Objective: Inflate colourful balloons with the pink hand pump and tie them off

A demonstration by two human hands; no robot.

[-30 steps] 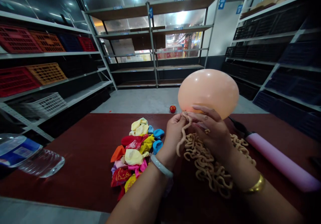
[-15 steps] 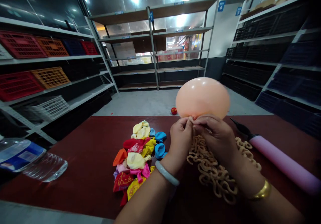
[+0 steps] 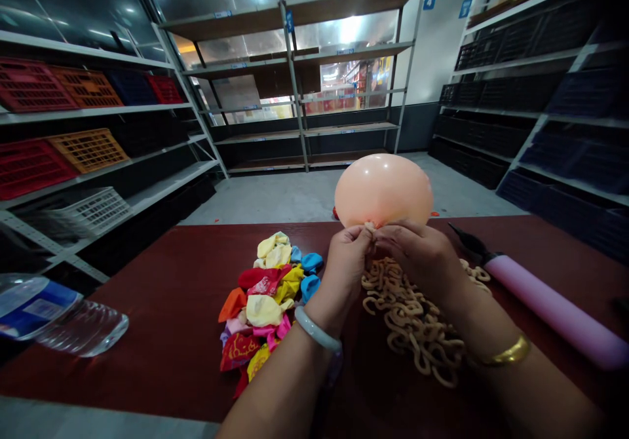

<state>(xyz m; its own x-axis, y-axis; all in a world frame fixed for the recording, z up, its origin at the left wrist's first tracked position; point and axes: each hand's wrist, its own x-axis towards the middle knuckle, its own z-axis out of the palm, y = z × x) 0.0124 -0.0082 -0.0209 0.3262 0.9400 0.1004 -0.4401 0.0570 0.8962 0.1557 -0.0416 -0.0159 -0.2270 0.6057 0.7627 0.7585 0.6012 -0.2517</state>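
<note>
An inflated peach balloon (image 3: 383, 187) stands above the far edge of the dark red table, its neck toward me. My left hand (image 3: 346, 255) pinches the balloon's neck between thumb and fingers. Close against it, my right hand (image 3: 422, 255) also has its fingers closed at the neck; the fingertips partly hide the knot area. Under my right hand lies a heap of tan, curly rubber-like loops (image 3: 413, 327). Left of my left wrist is a pile of flat balloons (image 3: 265, 301) in yellow, red, blue, pink and orange.
On the right lies a pink hand pump (image 3: 550, 308) with a black nozzle. A clear water bottle (image 3: 63, 314) lies at the table's left. Beyond the table (image 3: 162, 308) are metal shelves (image 3: 295, 85), with crates (image 3: 88, 151) on the left racks.
The balloon and both hands have shifted slightly left in view, as has the whole scene. Both hands still grip the balloon's neck, fingers slightly rearranged.
</note>
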